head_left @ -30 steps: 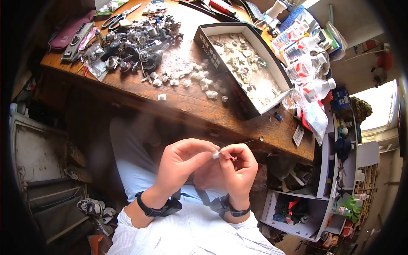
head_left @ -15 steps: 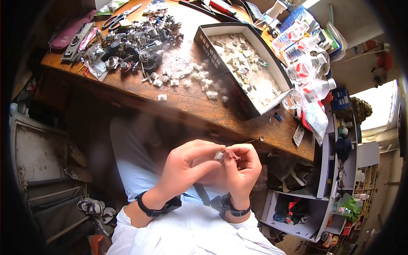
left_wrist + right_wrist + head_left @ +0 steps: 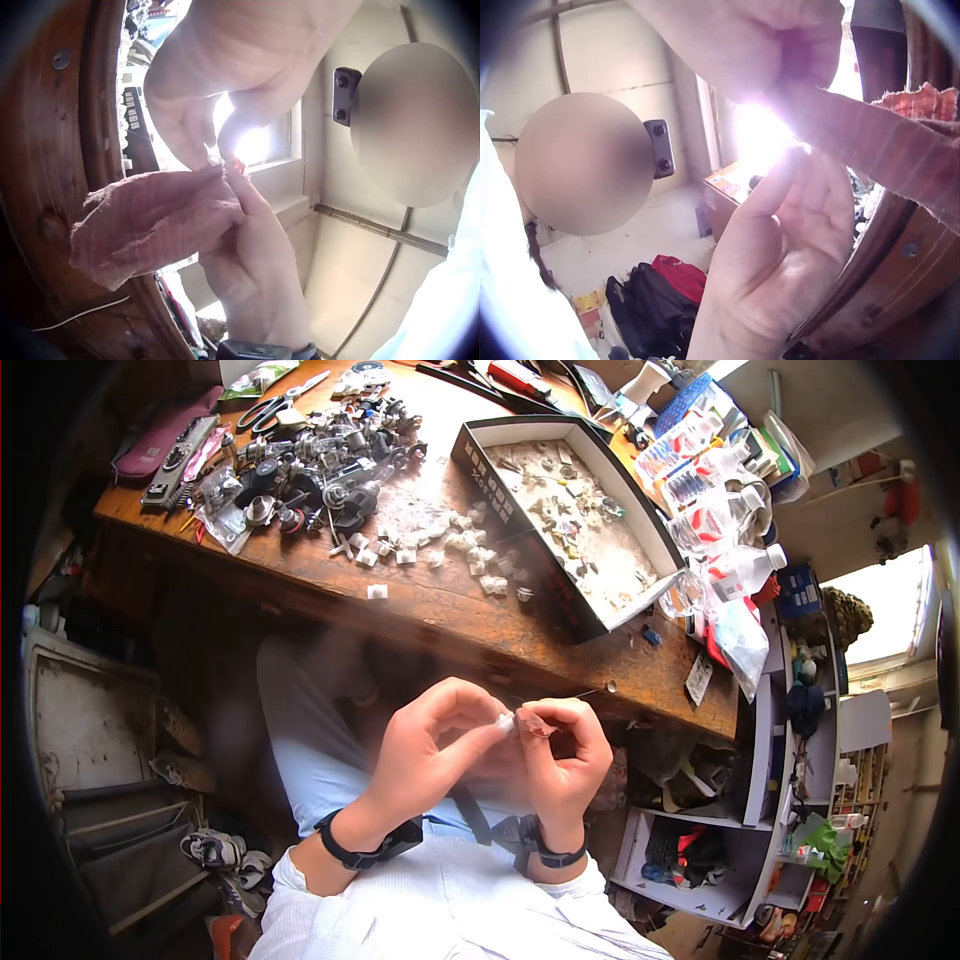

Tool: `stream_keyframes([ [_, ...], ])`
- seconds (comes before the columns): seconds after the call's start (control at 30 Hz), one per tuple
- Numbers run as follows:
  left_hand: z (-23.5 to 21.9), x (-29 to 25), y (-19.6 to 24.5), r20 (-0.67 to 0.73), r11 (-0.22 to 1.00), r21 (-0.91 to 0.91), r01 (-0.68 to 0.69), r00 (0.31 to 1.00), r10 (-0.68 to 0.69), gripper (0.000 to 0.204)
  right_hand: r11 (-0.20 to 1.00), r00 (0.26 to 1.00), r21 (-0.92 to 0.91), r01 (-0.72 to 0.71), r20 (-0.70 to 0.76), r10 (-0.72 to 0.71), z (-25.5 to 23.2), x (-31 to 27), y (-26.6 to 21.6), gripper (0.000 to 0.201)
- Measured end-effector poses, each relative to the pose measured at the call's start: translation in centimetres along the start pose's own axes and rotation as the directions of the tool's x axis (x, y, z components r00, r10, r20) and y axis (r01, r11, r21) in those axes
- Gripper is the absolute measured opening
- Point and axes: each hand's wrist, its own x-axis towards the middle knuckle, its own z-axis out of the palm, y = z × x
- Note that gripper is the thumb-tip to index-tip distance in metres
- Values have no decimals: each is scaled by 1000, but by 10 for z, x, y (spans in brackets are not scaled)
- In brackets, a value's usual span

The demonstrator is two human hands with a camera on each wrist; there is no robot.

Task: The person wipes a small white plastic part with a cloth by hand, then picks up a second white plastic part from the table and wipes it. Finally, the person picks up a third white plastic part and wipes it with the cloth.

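Note:
In the head view, the left hand [image 3: 415, 745] pinches a small white piece [image 3: 507, 723] between thumb and fingertips. Close against it, the right hand [image 3: 567, 760] grips a crumpled reddish cloth [image 3: 535, 724] with its thumb and curled fingers. The left wrist view shows a longer part of the cloth [image 3: 157, 225] spreading from the right hand [image 3: 255, 262]; the fingertips of both hands meet beside it. Glare partly hides the contact in the right wrist view, where the striped cloth [image 3: 885, 150] extends from the right hand and the left palm [image 3: 780, 255] faces the camera.
On the wooden table [image 3: 450, 610] lie loose white pieces [image 3: 465, 540], a heap of dark metal parts [image 3: 340, 465], scissors [image 3: 285, 402] and a black-sided box [image 3: 590, 530] holding small parts. Plastic bottles [image 3: 715, 520] line its right side. Shelves [image 3: 700, 890] stand at the right.
The left fingers have shifted on the white piece, which showed more a half second ago and is now partly covered. Both hands have moved slightly left, and the head view has shifted a little.

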Motion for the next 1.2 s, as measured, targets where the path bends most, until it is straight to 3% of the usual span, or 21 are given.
stream_keyframes([
  [0.07, -2, 0, -2, 20, 998, 49, -37, 999, 36, 15, 991, 991, -43, 127, 48, -125, -2, 2, 8, 10],
  [0.2, 0, -1, -1, -2, 999, 17, -31, 1000, 31, 16, 995, 993, -11, 101, 59, -100, 0, 2, 5, 10],
  [0.37, 1, 0, -7, -98, 986, 43, -162, 981, 166, 11, 999, 998, 42, 1, 57, -3, 6, -3, 6, 9],
  [0.47, -3, -2, -3, -78, 988, 95, -126, 988, 133, 10, 996, 995, -23, 84, 60, -83, 6, -1, 9, 9],
  [0.67, -1, -2, -5, -89, 999, 28, -44, 995, 46, 9, 999, 998, -14, 38, 46, -38, 10, -4, -1, 10],
  [0.8, 0, -1, -10, -97, 998, 3, -66, 993, 66, 6, 998, 998, 16, 61, 31, -61, 10, -3, 0, 9],
  [0.87, -4, 0, -5, -10, 970, 206, -125, 991, 130, 7, 999, 999, 7, 50, 5, -50, 10, -4, 0, 10],
  [0.9, -6, 1, -4, -15, 969, 214, -124, 991, 131, 7, 999, 999, 15, 49, 9, -49, 11, -4, 1, 10],
  [0.97, -10, 3, -1, 101, 879, 419, -227, 974, 204, 11, 991, 999, 133, -16, -49, 23, 11, -4, 3, 10],
  [1.03, -15, 6, -3, 94, 884, 413, -217, 976, 196, 10, 998, 994, 58, 8, -110, -2, 11, -1, -2, 9],
  [1.13, -29, 20, 0, -116, 851, 488, -195, 952, 284, 10, 994, 982, 22, 108, -156, -103, 5, 1, 11, 10],
  [1.2, -46, 35, -1, -187, 737, 638, -224, 883, 431, 12, 994, 984, 30, 105, -147, -99, 4, 0, 10, 10],
])
